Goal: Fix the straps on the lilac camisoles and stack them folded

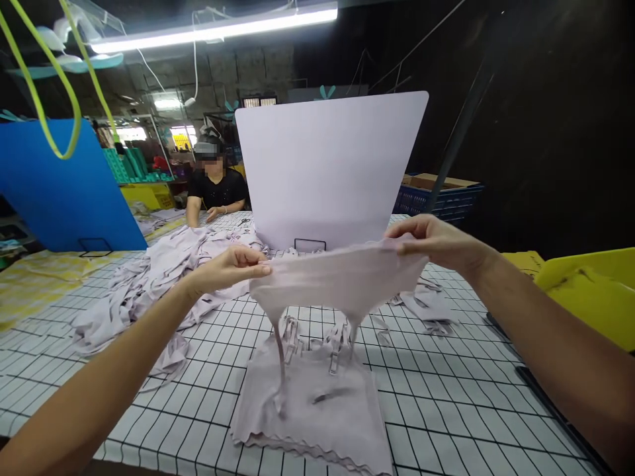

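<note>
A pale lilac camisole (337, 277) is stretched wide between my two hands above the table, its thin straps hanging down. My left hand (233, 268) pinches one end between thumb and fingers. At the opposite end, my right hand (431, 241) grips the cloth the same way, slightly higher. Below lies a flat pile of matching camisoles (317, 396), wavy-edged towards me, with straps and clear strap fittings at its far side. A hanging strap reaches down to this pile. Motion blurs the held cloth a little.
A large heap of lilac garments (183, 271) covers the table's left side. More pieces (429, 307) lie to the right. A white board (327, 165) stands behind my hands, a blue board (64, 185) farther left. Another person (215, 185) sits across the table. A yellow container (590, 291) is at right.
</note>
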`<state>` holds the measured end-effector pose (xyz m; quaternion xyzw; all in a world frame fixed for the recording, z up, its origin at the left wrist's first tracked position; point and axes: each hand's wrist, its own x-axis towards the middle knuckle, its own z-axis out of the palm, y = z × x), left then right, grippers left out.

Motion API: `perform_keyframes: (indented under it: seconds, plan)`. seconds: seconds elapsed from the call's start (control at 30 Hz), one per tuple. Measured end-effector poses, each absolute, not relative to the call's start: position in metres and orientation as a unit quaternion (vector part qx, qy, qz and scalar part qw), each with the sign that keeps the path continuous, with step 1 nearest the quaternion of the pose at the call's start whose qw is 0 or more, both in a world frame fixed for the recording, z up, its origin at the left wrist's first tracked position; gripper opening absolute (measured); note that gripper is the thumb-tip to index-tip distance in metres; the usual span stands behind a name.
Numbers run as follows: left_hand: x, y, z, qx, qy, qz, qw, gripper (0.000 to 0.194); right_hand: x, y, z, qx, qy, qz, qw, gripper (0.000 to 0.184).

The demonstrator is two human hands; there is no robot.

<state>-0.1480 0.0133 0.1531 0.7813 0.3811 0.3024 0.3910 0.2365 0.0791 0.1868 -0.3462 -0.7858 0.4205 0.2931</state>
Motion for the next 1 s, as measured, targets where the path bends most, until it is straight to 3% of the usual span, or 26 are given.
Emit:
perform_keyframes:
  seconds: [0.07, 0.23, 0.33, 0.47, 0.6, 0.67, 0.77, 1.0]
  plan:
    - [-0.149, 0.014, 0.153, 0.771, 0.374, 0.328, 0.397, 0.040, 0.238, 0.082, 0.178, -0.363, -0.791, 0.436, 0.230, 0.033]
    - [-0.153, 0.023, 0.154, 0.778, 0.396, 0.300, 0.384, 0.036, 0.246, 0.097, 0.165, -0.266, -0.715, 0.492, 0.418, 0.032]
    - [-0.160, 0.048, 0.153, 0.801, 0.432, 0.290, 0.295, 0.030, 0.250, 0.120, 0.164, -0.302, -0.724, 0.466, 0.409, 0.035]
    - [-0.172, 0.081, 0.161, 0.828, 0.443, 0.331, 0.089, 0.024, 0.248, 0.141, 0.166, -0.374, -0.809, 0.294, 0.345, 0.027]
    - [-0.180, 0.076, 0.163, 0.791, 0.485, 0.360, -0.097, 0.014, 0.242, 0.126, 0.157, -0.359, -0.836, 0.070, 0.409, 0.017]
    - [-0.178, 0.060, 0.154, 0.783, 0.499, 0.352, -0.120, 0.014, 0.239, 0.112, 0.145, -0.344, -0.842, 0.045, 0.413, 0.015]
    - [-0.159, 0.039, 0.128, 0.786, 0.498, 0.364, -0.031, 0.016, 0.228, 0.100, 0.122, -0.354, -0.852, 0.137, 0.359, 0.017]
    - [-0.058, 0.068, 0.068, 0.772, 0.348, 0.364, 0.389, 0.051, 0.186, 0.109, 0.119, -0.313, -0.852, 0.375, 0.186, 0.029]
